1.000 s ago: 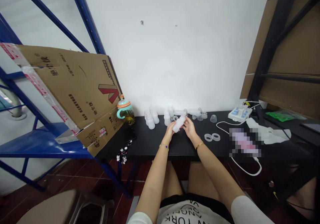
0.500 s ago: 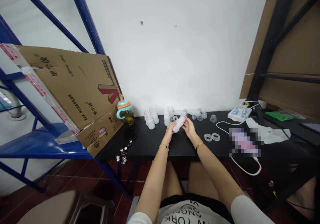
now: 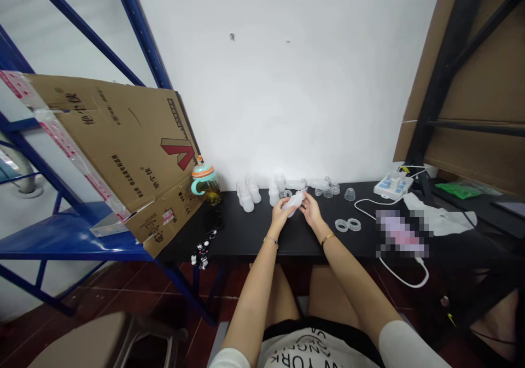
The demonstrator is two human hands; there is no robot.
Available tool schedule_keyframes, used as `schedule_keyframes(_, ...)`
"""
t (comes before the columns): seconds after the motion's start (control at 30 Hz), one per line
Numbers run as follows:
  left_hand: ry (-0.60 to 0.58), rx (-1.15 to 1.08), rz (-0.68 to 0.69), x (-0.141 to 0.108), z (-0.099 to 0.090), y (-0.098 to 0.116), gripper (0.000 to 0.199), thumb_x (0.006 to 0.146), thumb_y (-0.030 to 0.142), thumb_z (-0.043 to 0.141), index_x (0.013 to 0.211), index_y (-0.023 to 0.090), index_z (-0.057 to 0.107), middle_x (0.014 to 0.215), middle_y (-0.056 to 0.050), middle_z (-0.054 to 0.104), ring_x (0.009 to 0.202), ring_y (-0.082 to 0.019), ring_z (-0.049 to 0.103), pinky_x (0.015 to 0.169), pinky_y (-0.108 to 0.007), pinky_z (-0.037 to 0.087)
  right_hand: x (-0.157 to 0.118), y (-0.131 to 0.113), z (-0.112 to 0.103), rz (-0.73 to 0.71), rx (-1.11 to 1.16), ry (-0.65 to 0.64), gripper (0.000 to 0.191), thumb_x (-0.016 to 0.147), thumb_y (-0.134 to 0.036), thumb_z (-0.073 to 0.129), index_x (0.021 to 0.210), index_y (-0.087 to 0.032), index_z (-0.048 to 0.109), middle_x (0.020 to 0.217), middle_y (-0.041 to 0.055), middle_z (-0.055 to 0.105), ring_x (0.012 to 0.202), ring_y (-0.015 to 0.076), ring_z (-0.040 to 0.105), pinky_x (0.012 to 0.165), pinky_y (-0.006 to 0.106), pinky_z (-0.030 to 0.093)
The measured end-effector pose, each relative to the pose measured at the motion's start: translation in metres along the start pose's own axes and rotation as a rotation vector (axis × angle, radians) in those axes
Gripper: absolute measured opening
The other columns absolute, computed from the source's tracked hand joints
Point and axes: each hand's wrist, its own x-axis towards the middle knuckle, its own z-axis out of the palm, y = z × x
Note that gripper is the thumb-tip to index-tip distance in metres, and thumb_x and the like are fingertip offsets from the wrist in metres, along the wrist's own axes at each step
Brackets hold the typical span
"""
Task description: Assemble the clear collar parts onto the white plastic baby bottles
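Note:
A frosted white baby bottle [image 3: 293, 200] lies tilted between my two hands, just above the black table. My left hand [image 3: 280, 211] is wrapped round its body and covers part of it. The fingers of my right hand [image 3: 310, 208] close on the upper end, which points away to the right; small details there are hard to make out. Beyond my hands stand more white bottles [image 3: 273, 194], with clear caps and rings [image 3: 328, 192] beside them. Assembled baby bottles [image 3: 246, 199] stand to the left. Two clear collar rings [image 3: 348, 225] lie to the right of my right hand.
A teapot-like cup [image 3: 207, 185], a phone [image 3: 214, 220] and a beaded strap [image 3: 200, 256] are on the left, by a large cardboard box [image 3: 123, 138]. To the right are a clear dome cap [image 3: 350, 194], a power strip [image 3: 394, 186] and a white cable [image 3: 404, 280].
My left hand has turned and slid forward over the bottle, so its fingers cover more of the body. My right hand stays almost in place at the upper end.

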Motion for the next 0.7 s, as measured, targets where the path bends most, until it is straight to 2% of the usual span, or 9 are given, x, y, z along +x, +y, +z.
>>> schedule_keyframes(0.17, 0.021, 0.19, 0.115, -0.0048, 0.0009, -0.0001, 0.047, 0.061, 0.025, 0.089, 0.106, 0.023, 0.074, 0.111, -0.01, 0.073, 0.11, -0.03, 0.065, 0.106, -0.046, 0.043, -0.0013, 0.0004, 0.0003, -0.01, 0.006, 0.007, 0.03, 0.065, -0.044, 0.081, 0.088, -0.026, 0.071, 0.09, 0.0003, 0.075, 0.083, 0.0213, 0.066, 0.062, 0.028, 0.049)
schedule_keyframes(0.37, 0.04, 0.339, 0.174, -0.0068, 0.0007, 0.003, 0.046, 0.066, 0.022, 0.085, 0.11, 0.023, 0.072, 0.111, -0.009, 0.073, 0.107, -0.029, 0.066, 0.103, -0.045, 0.046, -0.0026, -0.0002, 0.0, -0.019, 0.001, 0.011, 0.032, 0.063, -0.044, 0.084, 0.086, -0.026, 0.072, 0.091, 0.0008, 0.075, 0.081, 0.0205, 0.065, 0.061, 0.027, 0.049)
schedule_keyframes(0.7, 0.085, 0.547, 0.261, -0.0045, -0.0006, 0.0024, 0.05, 0.068, 0.014, 0.082, 0.115, 0.023, 0.069, 0.119, -0.006, 0.072, 0.114, -0.028, 0.065, 0.103, -0.043, 0.049, -0.0038, -0.0001, -0.0002, -0.012, -0.021, 0.013, 0.031, 0.061, -0.042, 0.088, 0.081, -0.027, 0.07, 0.088, -0.0007, 0.075, 0.08, 0.0195, 0.065, 0.06, 0.026, 0.048)
